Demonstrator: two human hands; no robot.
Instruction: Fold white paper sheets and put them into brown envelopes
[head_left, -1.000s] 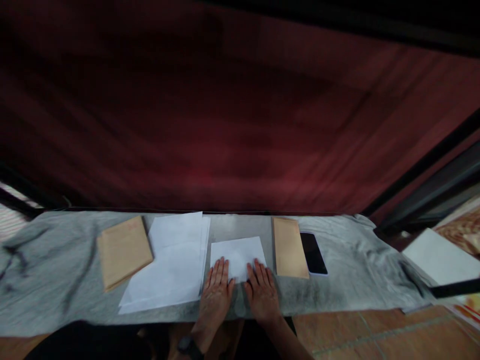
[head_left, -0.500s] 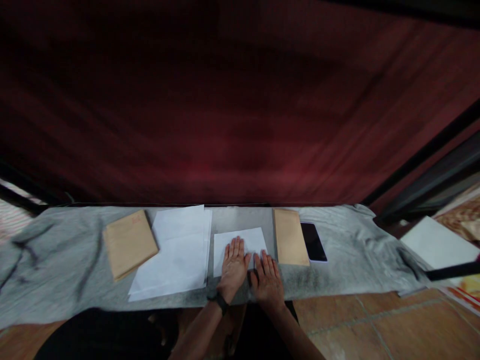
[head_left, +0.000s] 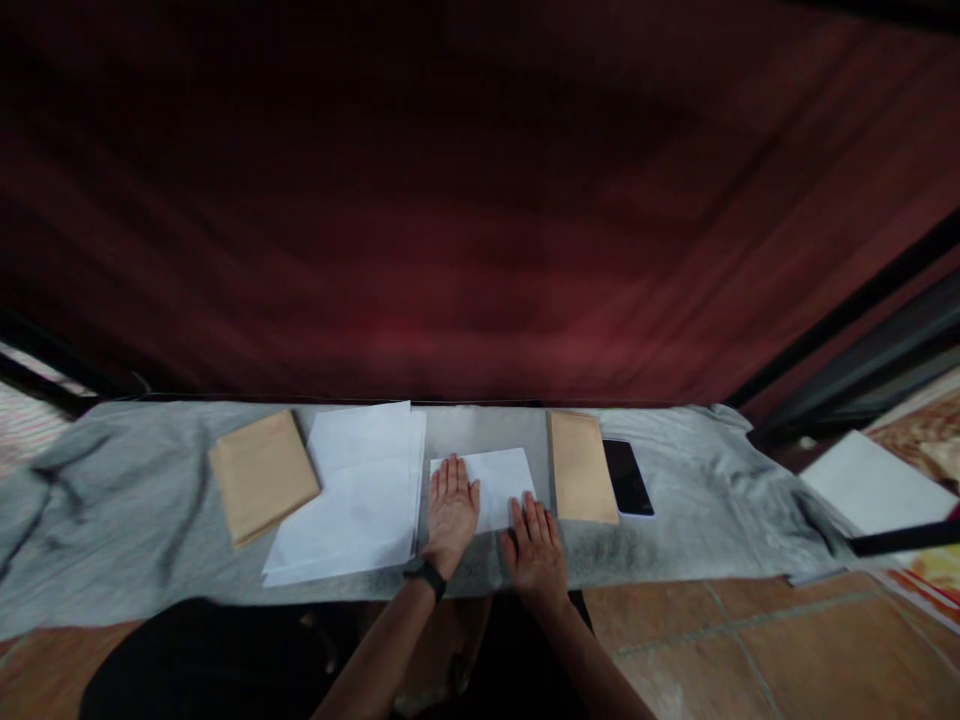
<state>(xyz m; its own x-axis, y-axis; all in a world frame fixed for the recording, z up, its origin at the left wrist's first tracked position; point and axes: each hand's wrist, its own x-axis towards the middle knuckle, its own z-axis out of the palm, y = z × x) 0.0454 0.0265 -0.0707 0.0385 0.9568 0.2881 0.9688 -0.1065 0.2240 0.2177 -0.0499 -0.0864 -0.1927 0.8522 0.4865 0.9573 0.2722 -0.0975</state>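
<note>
A folded white sheet lies on the grey cloth in front of me. My left hand rests flat on the sheet's left half, fingers stretched out and reaching its far edge. My right hand lies flat at the sheet's near right corner, fingers spread, partly on the cloth. A dark watch sits on my left wrist. Neither hand grips anything.
A stack of white paper lies left of the sheet, with a brown envelope beyond it. Another brown envelope and a dark phone lie to the right. A dark red curtain hangs behind. A white board is at far right.
My left hand has slid forward and left across the sheet to its far edge. My right hand stays near the sheet's near right corner. The view has shifted slightly.
</note>
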